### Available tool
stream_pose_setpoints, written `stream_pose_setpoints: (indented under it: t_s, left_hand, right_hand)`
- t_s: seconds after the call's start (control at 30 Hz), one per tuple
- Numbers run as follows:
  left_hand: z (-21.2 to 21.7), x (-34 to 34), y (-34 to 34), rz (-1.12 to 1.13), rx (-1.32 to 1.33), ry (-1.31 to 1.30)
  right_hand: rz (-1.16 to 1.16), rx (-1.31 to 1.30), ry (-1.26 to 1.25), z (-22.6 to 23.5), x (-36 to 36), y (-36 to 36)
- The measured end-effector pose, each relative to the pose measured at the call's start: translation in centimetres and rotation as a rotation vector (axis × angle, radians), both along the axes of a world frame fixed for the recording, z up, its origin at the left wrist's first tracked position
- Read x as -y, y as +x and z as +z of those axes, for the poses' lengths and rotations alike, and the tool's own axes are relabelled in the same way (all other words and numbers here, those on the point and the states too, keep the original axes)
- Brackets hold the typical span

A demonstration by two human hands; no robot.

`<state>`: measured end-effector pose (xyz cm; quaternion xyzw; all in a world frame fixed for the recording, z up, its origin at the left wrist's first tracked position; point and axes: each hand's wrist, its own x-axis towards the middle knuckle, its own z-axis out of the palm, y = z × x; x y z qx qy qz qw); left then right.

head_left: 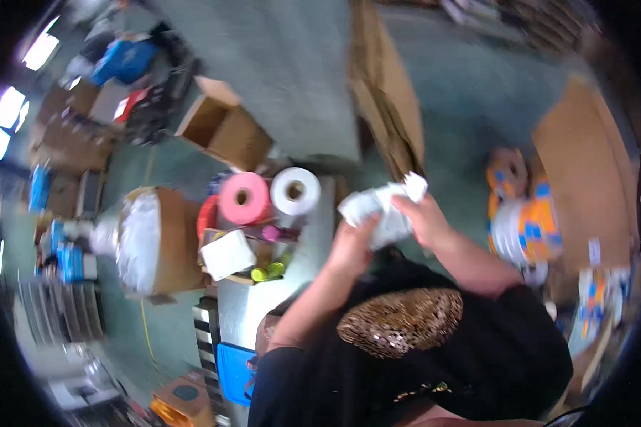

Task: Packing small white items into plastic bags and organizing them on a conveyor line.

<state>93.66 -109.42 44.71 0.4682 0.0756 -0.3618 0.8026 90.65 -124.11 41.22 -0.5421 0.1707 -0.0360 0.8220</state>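
In front of my body I hold a crumpled white packet (384,203), paper or plastic; blur keeps me from telling which. My left hand (356,240) grips its left lower side with the thumb on top. The fingers of my right hand (425,217) close on its right end, where a loose white corner sticks up. To the left of the hands, a pink roll (243,213) and a white roll (295,206) stand side by side on a table (243,313). Nearer me, a white card or pad (228,255) and a yellow-green bottle-like thing (267,272) lie in a shallow box.
Folded cardboard (392,85) rises just beyond my hands. An open carton (229,132) stands past the rolls. On the left is a box lined with clear plastic (141,242). Orange-and-blue wrapped packages (527,228) sit at right beside a tall cardboard sheet (591,164).
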Motion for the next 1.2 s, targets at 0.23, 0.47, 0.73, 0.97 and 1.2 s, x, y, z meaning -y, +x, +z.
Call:
stream_pose_setpoints:
  t_s: [0.23, 0.47, 0.73, 0.97, 1.2]
  left_hand:
    - [-5.0, -2.6, -1.7, -0.096, -0.061, -0.184]
    - [-7.5, -7.6, -2.8, 0.186, -0.043, -0.253]
    - [-9.9, -13.9, -4.1, 0.56, 0.0, -0.059]
    - [-11.6, -17.8, -4.6, 0.61, 0.08, -0.152]
    - [-5.9, -20.7, -6.1, 0.576, 0.184, -0.032]
  right_hand:
    - [0.238, -0.195, 0.161, -3.1, -2.5, 0.0]
    - [0.44, -0.228, 0.242, -2.4, -7.8, 2.9]
    - [0.636, -0.236, -0.05, -3.1, -16.3, 4.7]
    - [0.912, -0.122, -0.178, -4.5, -23.7, 3.0]
    - [0.836, -0.117, -0.064, -4.4, -25.5, 3.5]
